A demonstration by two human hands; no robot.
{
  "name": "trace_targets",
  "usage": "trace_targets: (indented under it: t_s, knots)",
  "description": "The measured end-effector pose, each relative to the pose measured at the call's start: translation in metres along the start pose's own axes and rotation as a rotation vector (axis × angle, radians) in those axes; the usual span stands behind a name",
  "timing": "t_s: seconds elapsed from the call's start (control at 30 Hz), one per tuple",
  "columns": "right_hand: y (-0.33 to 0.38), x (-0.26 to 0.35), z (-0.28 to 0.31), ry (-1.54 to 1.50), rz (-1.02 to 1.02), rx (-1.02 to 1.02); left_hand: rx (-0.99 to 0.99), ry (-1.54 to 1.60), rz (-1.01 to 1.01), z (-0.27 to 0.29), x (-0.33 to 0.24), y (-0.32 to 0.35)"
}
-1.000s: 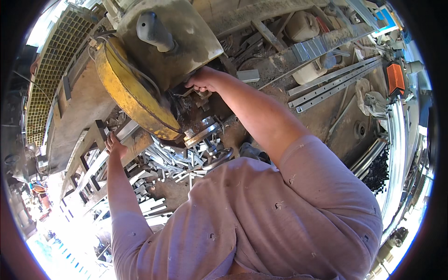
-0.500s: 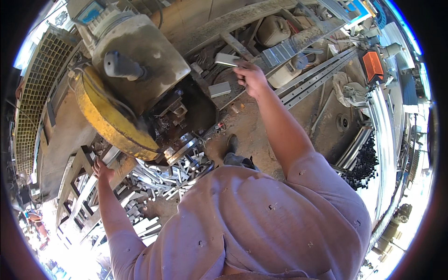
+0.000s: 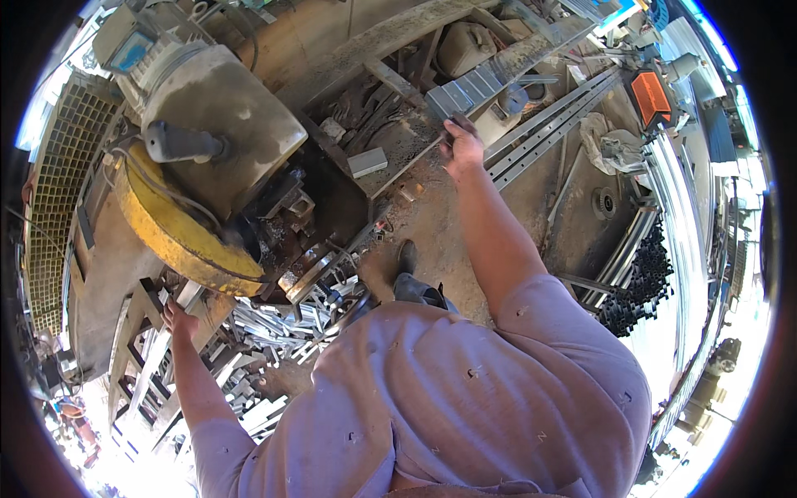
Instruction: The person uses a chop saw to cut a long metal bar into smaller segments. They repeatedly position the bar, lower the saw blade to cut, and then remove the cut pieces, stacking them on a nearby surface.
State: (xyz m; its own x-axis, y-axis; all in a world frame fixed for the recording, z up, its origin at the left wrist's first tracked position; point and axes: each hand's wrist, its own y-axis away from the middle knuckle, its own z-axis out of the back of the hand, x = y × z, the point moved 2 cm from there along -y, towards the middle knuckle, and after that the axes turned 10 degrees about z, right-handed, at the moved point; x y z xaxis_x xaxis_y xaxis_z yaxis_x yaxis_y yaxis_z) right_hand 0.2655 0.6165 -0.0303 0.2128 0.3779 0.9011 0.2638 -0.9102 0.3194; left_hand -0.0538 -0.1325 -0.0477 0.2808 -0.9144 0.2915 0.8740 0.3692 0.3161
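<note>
Right hand (image 3: 462, 147) at the near end of a row of grey metal pieces (image 3: 466, 89), grip hard to tell; left hand (image 3: 180, 319), fingers apart, lies against a metal bar (image 3: 190, 293) beside a yellow guard (image 3: 178, 224).

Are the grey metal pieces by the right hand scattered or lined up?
Lined up: the metal pieces sit side by side in one row.

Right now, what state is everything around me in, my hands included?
Block row: lined up side by side
Loose block: lying apart from the row
Right hand: fingers bent, at the block row's near end
Left hand: against a metal bar, grip unclear
Yellow guard: scuffed, dirty
Perforated bars: lying alongside each other
Metal offcuts: heaped loosely
</note>
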Motion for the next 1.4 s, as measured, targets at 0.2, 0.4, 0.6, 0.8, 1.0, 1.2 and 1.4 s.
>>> trace_targets:
  t_s: [0.2, 0.4, 0.6, 0.8, 1.0, 1.2, 1.4]
  knots:
    - [0.057, -0.043, -0.015, 0.597, 0.054, 0.333, -0.014, -0.048, -0.056, 0.010, -0.013, 0.015]
    - [0.074, -0.074, -0.043, 0.441, -0.085, 0.296, -0.289, -0.018, -0.098, 0.014, 0.012, 0.009]
    - [0.080, -0.067, -0.055, 0.336, -0.208, 0.242, -0.340, -0.135, 0.047, 0.021, -0.010, 0.015]
    - [0.120, -0.049, -0.089, 0.190, -0.260, 0.370, -0.348, -0.172, 0.020, 0.024, -0.015, 0.021]
    - [0.156, -0.057, -0.143, 0.162, -0.374, 0.476, -0.326, -0.186, -0.031, 0.032, -0.052, 0.045]
    - [0.175, -0.085, -0.195, 0.193, -0.367, 0.625, -0.337, -0.176, -0.041, 0.030, -0.063, 0.045]
    - [0.182, -0.101, -0.226, 0.479, -0.263, 0.659, -0.307, -0.185, -0.043, 0.037, -0.067, 0.053]
